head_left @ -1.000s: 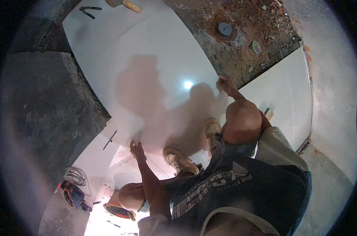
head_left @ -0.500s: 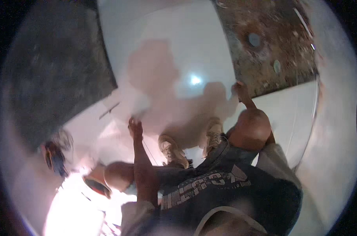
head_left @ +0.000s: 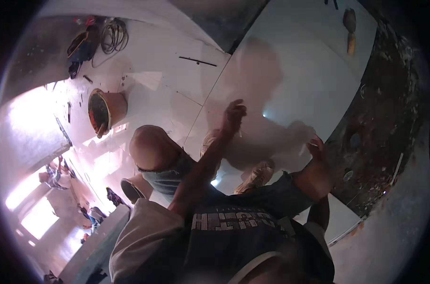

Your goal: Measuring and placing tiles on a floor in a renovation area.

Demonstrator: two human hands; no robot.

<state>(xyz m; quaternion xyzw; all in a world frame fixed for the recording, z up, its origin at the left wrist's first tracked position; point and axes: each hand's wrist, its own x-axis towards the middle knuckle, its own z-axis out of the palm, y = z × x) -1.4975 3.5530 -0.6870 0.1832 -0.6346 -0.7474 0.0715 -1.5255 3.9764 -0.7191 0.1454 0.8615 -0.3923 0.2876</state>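
Observation:
I squat over large pale floor tiles (head_left: pixel 314 71), my shoes on them. My left hand (head_left: pixel 233 117) is above the tile in front of my left shoe (head_left: pixel 209 142), its fingers curled together. A small pale bit shows at its fingertips, too blurred to name. Beside my right knee, my right hand (head_left: pixel 316 146) has its fingers pinched near the tile's right edge. A thin light sliver shows at those fingers; I cannot make out what it is. A tool with a dark head and a light handle (head_left: pixel 351 43) lies on the tile at the far right.
Rough dark ground (head_left: pixel 366 156) borders the tile on the right. To the left stand an orange bucket (head_left: pixel 116 108), a dark bag (head_left: pixel 82 47) and a coil of cable (head_left: pixel 114 37). A thin dark bar (head_left: pixel 198 61) lies on the floor. People (head_left: pixel 58 175) are at the lower left.
My view has swung left, bringing the bucket and coil into sight. My right hand has drawn back from the tile's edge to beside my knee. My left hand has moved forward past my knee.

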